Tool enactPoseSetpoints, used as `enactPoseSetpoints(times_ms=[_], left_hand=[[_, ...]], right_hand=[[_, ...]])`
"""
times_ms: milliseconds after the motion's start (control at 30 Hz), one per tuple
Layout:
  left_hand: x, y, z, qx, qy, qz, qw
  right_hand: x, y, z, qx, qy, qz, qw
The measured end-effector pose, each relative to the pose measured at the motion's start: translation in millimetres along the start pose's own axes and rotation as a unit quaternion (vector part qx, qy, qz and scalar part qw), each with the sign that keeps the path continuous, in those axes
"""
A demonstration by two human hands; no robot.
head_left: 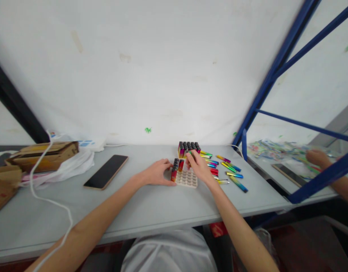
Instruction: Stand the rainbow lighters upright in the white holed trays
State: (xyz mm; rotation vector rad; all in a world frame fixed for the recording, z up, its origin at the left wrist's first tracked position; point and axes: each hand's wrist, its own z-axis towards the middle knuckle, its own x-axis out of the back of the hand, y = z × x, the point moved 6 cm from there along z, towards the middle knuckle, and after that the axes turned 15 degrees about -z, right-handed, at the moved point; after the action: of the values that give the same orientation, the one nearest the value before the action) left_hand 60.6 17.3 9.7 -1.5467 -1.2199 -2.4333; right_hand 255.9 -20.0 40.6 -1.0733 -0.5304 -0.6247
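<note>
— Nearest of all: white shirt (169,251) at bottom edge, both forearms reaching out over grey table (151,206).

— And left hand (156,172)?

— Resting flat-ish on table, fingers curled against left side of pale slotted tray (187,178); bracing it, not clenched, nothing lifted.

— Right hand (198,166)?

— Over far edge of tray, fingertips pinched on one coloured tube (190,153); hard to tell how firmly, since small and partly hidden.

— Around hands?

— Few upright tubes (176,169) just beside left fingertips, in tray's left slots. Full tray of dark-capped tubes (189,148) just beyond right hand. Loose tubes (227,172) scattered right of right hand. Phone (106,171) well left of left hand, white cable (49,196) and cardboard box (43,155) farther left.

— Risks?

— Likely: right wrist brushing standing tubes and toppling them. Could also nudge full tray behind knuckles. Loose tubes near table edge probably roll off if swept by forearm. Tray sliding if left hand eases.

— Anyone else?

— Another person's hand (318,158) at neighbouring table, far right, beyond blue frame (264,94).
</note>
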Motion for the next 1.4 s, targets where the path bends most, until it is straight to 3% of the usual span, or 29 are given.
enactPoseSetpoints(times_ms=[100, 200, 333, 500, 767, 900, 1000, 1067, 1233, 1300, 1400], left_hand=[[0.3, 0, 0, -0.002, 0.003, 0.005, 1.0], [0.7, 1, 0, -0.003, 0.004, 0.009, 1.0], [0.9, 2, 0, -0.002, 0.003, 0.01, 1.0], [0.6, 3, 0, 0.003, -0.003, 0.016, 1.0], [0.4, 2, 0, 0.0, 0.0, 0.02, 1.0], [0.1, 1, 0, -0.001, -0.002, 0.015, 1.0], [0.7, 2, 0, -0.001, -0.001, 0.014, 1.0], [0.8, 2, -1, 0.001, -0.005, 0.015, 1.0], [1.7, 4, 0, 0.009, -0.009, 0.017, 1.0], [1.8, 4, 0, 0.012, -0.011, 0.018, 1.0], [1.6, 3, -1, 0.013, -0.012, 0.016, 1.0]], right_hand=[[15, -13, -1, 0.071, 0.033, -0.105, 0.991], [17, -15, -2, 0.099, 0.001, -0.174, 0.98], [10, -3, -3, 0.091, -0.074, -0.164, 0.979], [6, -2, -6, 0.094, -0.124, -0.141, 0.978], [-9, -10, -5, 0.094, -0.092, -0.279, 0.951], [-3, -1, -6, 0.073, -0.131, -0.247, 0.957], [24, 13, -7, 0.058, -0.158, -0.198, 0.966], [51, 31, -6, 0.033, -0.135, -0.214, 0.967], [103, 95, -6, -0.048, -0.047, -0.373, 0.925], [108, 117, -7, -0.078, -0.038, -0.408, 0.909], [100, 136, -9, -0.089, -0.073, -0.42, 0.9]])
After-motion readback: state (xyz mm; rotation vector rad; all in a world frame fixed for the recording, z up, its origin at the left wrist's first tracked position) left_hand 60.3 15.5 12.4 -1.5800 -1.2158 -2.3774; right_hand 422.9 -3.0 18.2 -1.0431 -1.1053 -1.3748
